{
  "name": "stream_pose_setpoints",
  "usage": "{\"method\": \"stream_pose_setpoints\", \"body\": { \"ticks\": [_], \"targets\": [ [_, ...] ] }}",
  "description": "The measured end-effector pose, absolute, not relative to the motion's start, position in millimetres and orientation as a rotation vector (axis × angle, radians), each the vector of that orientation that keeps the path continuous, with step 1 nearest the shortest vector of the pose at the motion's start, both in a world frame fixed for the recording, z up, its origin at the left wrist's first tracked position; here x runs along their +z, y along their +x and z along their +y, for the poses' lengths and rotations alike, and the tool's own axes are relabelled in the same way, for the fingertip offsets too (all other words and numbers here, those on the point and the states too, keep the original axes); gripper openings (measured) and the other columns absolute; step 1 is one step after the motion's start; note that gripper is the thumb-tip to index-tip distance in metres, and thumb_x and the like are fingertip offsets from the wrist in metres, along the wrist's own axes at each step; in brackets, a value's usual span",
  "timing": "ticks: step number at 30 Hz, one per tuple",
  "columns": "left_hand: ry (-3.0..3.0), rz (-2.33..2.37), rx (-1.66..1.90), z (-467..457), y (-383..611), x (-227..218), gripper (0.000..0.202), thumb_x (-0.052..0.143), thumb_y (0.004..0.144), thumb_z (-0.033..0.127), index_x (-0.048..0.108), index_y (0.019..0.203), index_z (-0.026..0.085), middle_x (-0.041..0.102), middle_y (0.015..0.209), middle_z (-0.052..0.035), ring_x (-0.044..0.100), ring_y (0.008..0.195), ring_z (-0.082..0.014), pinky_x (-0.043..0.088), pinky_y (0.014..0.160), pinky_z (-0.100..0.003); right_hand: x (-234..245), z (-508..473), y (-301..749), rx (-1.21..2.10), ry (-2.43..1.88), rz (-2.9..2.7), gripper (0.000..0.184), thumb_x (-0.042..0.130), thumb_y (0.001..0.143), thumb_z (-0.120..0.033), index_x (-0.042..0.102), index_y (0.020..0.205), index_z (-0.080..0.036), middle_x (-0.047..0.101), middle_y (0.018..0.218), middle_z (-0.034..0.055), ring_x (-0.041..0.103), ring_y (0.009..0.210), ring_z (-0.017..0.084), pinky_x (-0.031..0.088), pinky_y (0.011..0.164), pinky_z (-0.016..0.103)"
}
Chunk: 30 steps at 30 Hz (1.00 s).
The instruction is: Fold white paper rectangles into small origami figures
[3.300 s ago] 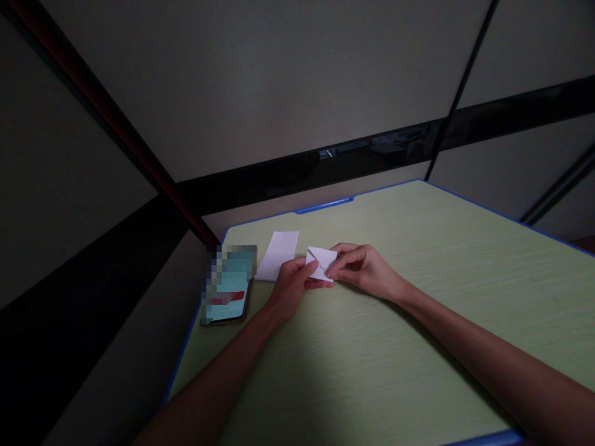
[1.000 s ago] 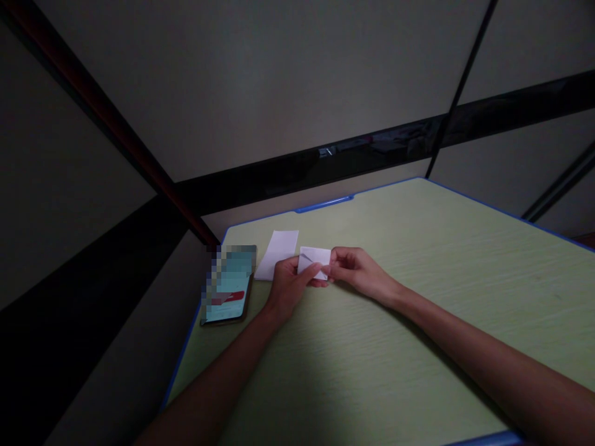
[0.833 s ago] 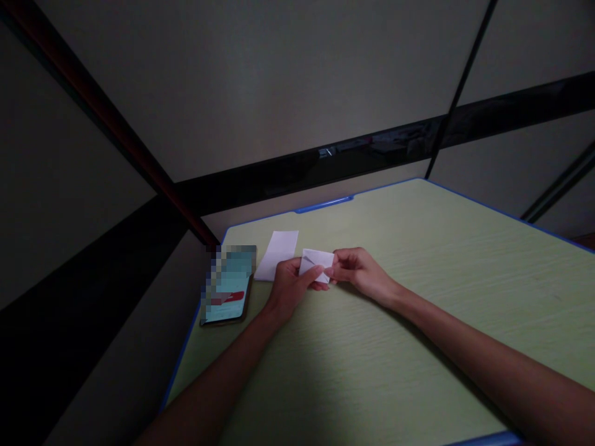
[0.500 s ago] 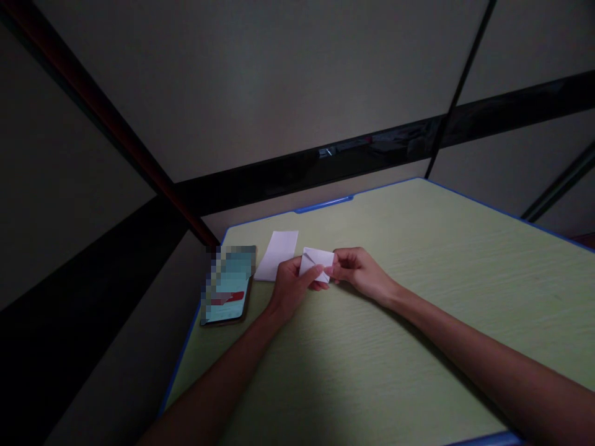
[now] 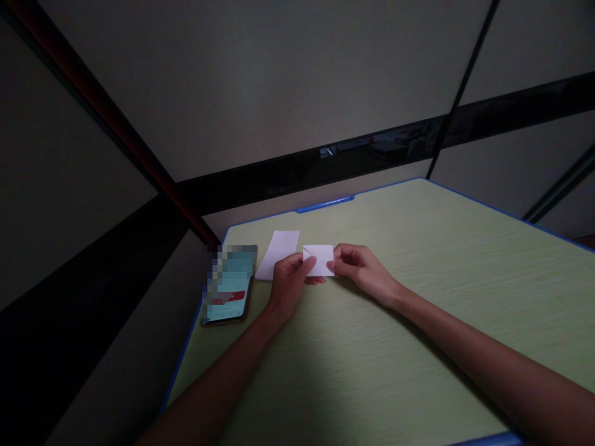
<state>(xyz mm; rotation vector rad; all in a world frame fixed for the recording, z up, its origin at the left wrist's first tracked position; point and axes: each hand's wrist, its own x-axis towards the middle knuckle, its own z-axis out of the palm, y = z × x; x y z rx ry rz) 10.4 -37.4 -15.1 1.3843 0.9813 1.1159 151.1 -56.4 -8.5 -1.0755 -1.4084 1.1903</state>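
Between my two hands is a small folded piece of white paper (image 5: 321, 262), with a diagonal crease line near its upper left corner. My left hand (image 5: 289, 282) pinches its left side, thumb on top and fingers underneath. At the right edge, my right hand (image 5: 357, 265) grips it between thumb and fingers. Beyond my left hand a second sheet of white paper (image 5: 279, 248) lies on the table, its near right part hidden by that hand.
A phone (image 5: 232, 288) with a lit, partly blurred screen lies at the table's left edge. The pale green table (image 5: 441, 260) has a blue rim. Dark-striped panels (image 5: 302, 93) rise directly behind it, and another panel stands at the left.
The folded paper has turned slightly and now sits more level, with fewer crease lines showing on its face. Both hands have shifted only a little and keep their hold.
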Motion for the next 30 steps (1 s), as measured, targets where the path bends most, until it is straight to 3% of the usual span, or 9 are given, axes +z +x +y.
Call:
{"method": "stream_pose_setpoints", "body": {
  "ticks": [8, 15, 21, 30],
  "targets": [
    [1.378, 0.996, 1.014, -43, 14, -8, 0.014, 0.061, 0.056, 0.024, 0.059, 0.058, 0.010, 0.057, 0.052, 0.0001, 0.051, 0.050, -0.0097, 0.041, 0.049, -0.021, -10, -55, 152, 1.089, -0.991, -1.379, 0.017, 0.050, 0.070, -0.030, 0.042, 0.065, -0.016, 0.042, 0.054, -0.0039, 0.039, 0.050, 0.008, 0.029, 0.048, 0.022],
    [1.373, 0.858, 1.050, -38, 9, -14, 0.021, 0.058, 0.059, 0.032, 0.059, 0.064, 0.011, 0.052, 0.054, 0.0016, 0.045, 0.051, -0.0085, 0.035, 0.048, -0.020, -13, -58, 156, 0.964, -1.071, -1.630, 0.013, 0.043, 0.075, -0.025, 0.040, 0.066, -0.016, 0.040, 0.058, -0.0030, 0.036, 0.054, 0.008, 0.029, 0.050, 0.022],
    [1.523, 1.025, 1.038, -38, 11, -12, 0.022, 0.057, 0.061, 0.030, 0.053, 0.050, 0.012, 0.045, 0.046, 0.0045, 0.037, 0.047, -0.0061, 0.027, 0.046, -0.019, -12, -58, 155, 0.918, -1.113, -1.635, 0.014, 0.045, 0.075, -0.026, 0.044, 0.067, -0.015, 0.043, 0.059, -0.0020, 0.038, 0.053, 0.009, 0.030, 0.048, 0.021],
    [1.515, 0.976, 0.916, -39, 13, -18, 0.018, 0.059, 0.059, 0.029, 0.055, 0.058, 0.012, 0.053, 0.052, 0.0023, 0.045, 0.049, -0.0082, 0.032, 0.047, -0.020, -16, -57, 155, 0.971, -1.040, -1.568, 0.013, 0.049, 0.073, -0.028, 0.049, 0.072, -0.014, 0.046, 0.059, -0.0016, 0.041, 0.052, 0.008, 0.031, 0.047, 0.021]
  ]
}}
